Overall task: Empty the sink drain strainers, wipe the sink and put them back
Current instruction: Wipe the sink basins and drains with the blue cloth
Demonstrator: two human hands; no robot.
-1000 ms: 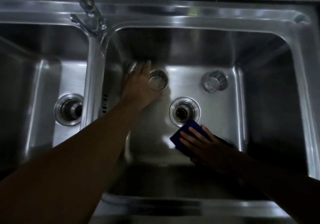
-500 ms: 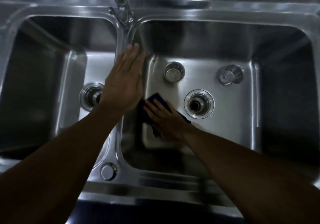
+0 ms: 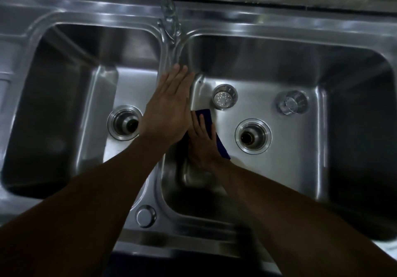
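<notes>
The double-bowl stainless steel sink (image 3: 247,22) fills the view, with the chrome tap (image 3: 169,25) at 12 o'clock on the ridge between the two bowls. The left hand (image 3: 168,109) lies flat and open over this ridge, fingers straight and close together, pointing to 12 o'clock, and it holds nothing. The right hand (image 3: 202,141) is down in the right bowl, at the bowl's 9 o'clock side, with fingers spread and pressing flat on a dark blue cleaning cloth (image 3: 204,114); the cloth shows past the fingertips toward 12 o'clock and along the hand's edge toward 4 o'clock. The two hands overlap a little, the left one above. A small round steel strainer basket with holes (image 3: 225,97) stands on the bowl floor, at 1 o'clock from the right fingertips, near but not touching the cloth. A second strainer basket (image 3: 292,102), blurred, rests well apart at 3 o'clock of the first. The right bowl's open drain hole (image 3: 253,136) lies between them, lower, beside the cloth at 3 o'clock. The left bowl's open drain hole (image 3: 125,122) is at 9 o'clock of the left hand.
</notes>
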